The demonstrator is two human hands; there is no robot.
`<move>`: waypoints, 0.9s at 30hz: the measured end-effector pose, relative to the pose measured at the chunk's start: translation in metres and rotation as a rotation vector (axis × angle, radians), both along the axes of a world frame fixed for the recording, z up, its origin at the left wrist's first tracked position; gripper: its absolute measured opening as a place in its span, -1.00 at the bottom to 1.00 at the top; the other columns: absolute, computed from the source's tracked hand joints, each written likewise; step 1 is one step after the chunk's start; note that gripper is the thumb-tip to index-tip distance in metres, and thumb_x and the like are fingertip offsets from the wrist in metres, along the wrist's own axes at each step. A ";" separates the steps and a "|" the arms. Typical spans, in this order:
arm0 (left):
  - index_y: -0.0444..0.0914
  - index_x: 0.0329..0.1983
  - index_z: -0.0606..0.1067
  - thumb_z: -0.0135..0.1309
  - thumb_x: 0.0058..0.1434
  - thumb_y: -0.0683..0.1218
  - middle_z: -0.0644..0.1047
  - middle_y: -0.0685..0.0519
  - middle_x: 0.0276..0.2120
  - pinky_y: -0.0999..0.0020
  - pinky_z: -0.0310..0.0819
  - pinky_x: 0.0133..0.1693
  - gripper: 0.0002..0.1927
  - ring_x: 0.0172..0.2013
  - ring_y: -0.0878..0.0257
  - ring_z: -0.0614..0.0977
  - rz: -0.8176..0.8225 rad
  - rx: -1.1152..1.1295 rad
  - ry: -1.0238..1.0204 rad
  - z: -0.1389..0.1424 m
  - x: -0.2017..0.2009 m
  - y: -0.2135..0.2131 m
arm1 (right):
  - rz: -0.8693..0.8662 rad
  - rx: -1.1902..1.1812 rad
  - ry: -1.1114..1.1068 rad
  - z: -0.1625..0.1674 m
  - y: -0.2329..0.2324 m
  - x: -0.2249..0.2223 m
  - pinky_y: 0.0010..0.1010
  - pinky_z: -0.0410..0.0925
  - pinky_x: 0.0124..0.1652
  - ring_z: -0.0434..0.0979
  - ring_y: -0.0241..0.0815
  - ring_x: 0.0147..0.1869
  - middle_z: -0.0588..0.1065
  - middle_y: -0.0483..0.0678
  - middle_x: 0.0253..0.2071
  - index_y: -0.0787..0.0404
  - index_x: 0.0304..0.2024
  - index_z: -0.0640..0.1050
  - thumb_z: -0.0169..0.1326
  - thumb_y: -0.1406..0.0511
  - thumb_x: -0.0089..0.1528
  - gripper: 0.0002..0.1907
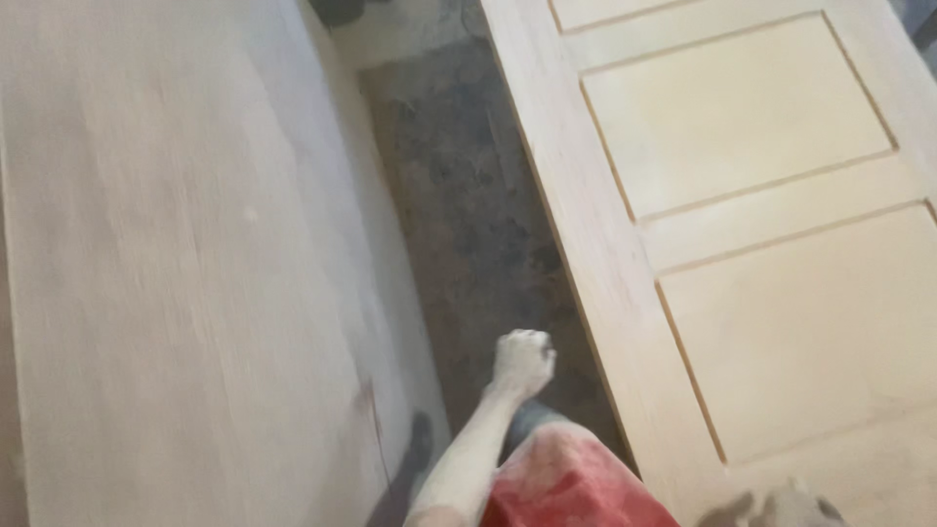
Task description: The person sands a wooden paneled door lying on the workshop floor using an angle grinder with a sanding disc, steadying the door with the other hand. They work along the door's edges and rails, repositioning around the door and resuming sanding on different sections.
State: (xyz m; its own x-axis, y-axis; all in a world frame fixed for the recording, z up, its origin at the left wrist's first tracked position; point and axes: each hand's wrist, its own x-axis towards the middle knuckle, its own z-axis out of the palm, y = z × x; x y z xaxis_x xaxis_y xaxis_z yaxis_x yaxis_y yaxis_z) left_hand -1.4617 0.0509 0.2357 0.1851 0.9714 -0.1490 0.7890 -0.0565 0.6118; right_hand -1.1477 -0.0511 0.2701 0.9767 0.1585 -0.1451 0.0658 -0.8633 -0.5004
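Left hand (522, 361) hangs curled into a loose fist, holding nothing, over the dark floor (478, 224) between the plain wooden board (176, 273) and panelled door (742, 224). Right hand (795, 507) sits at the door's near edge, grip unclear.

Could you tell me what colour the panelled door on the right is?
The panelled door is pale, unfinished wood, in the head view.

A woodworking shop: an unfinished panelled door (742, 224) and a plywood sheet (176, 263).

Floor strip (478, 224) between board (176, 273) and door (742, 224)
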 end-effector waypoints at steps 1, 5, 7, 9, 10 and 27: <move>-0.24 -0.40 0.62 0.15 0.13 -0.03 0.64 -0.11 -0.33 0.01 0.51 -0.11 -0.82 -0.19 -0.07 0.65 0.069 0.094 -0.025 0.001 -0.026 0.027 | 0.094 0.070 -0.006 0.002 0.030 -0.005 -0.34 0.40 -0.03 0.53 -0.14 -0.02 0.57 0.11 -0.01 0.39 0.07 0.54 0.29 0.19 0.27 -0.53; -0.26 -0.57 0.61 0.24 0.07 0.02 0.64 -0.13 -0.42 0.00 0.51 -0.17 -0.73 -0.26 -0.10 0.65 0.370 0.055 -0.090 -0.001 -0.119 0.104 | 0.549 0.362 0.124 0.010 0.188 -0.050 -0.35 0.39 -0.03 0.53 -0.13 -0.03 0.58 0.11 -0.05 0.38 0.04 0.58 0.33 0.24 0.25 -0.59; -0.28 -0.50 0.61 0.23 0.17 0.04 0.63 -0.16 -0.39 0.00 0.52 -0.17 -0.70 -0.26 -0.12 0.66 0.454 -0.012 -0.106 -0.010 -0.159 0.143 | 0.730 0.308 0.314 0.011 0.275 -0.086 -0.35 0.40 -0.10 0.53 -0.16 -0.06 0.58 0.05 -0.11 0.36 0.04 0.55 0.32 0.23 0.20 -0.55; -0.27 -0.45 0.60 0.22 0.19 0.04 0.63 -0.17 -0.36 -0.01 0.52 -0.18 -0.72 -0.26 -0.14 0.66 0.503 -0.080 -0.113 -0.024 -0.188 0.182 | 0.888 0.336 0.274 0.006 0.349 -0.126 -0.38 0.41 -0.05 0.55 -0.17 -0.04 0.60 0.06 -0.08 0.38 0.03 0.58 0.30 0.24 0.23 -0.58; -0.27 -0.43 0.60 0.21 0.18 0.03 0.64 -0.16 -0.36 -0.01 0.52 -0.19 -0.75 -0.25 -0.14 0.66 0.517 -0.100 -0.120 -0.029 -0.201 0.206 | 0.874 0.316 0.349 0.007 0.382 -0.146 -0.36 0.41 -0.10 0.54 -0.16 -0.08 0.60 0.06 -0.10 0.37 0.03 0.58 0.29 0.24 0.23 -0.59; -0.26 -0.46 0.54 0.21 0.16 0.00 0.59 -0.11 -0.40 0.00 0.50 -0.21 -0.76 -0.26 -0.11 0.63 -0.106 0.052 -0.189 0.045 -0.275 0.694 | 0.409 0.491 0.921 0.012 0.746 -0.287 -0.26 0.42 -0.18 0.56 -0.17 -0.16 0.54 -0.02 -0.20 0.26 0.02 0.52 0.06 0.09 0.32 -0.60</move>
State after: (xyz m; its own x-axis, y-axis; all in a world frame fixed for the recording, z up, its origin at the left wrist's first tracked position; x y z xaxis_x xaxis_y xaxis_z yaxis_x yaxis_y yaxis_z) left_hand -1.7371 0.7445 0.2808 0.3068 0.9503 -0.0523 0.6481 -0.1684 0.7427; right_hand -1.4352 0.6944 0.2823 0.3901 0.6818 -0.6188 -0.2718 -0.5568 -0.7849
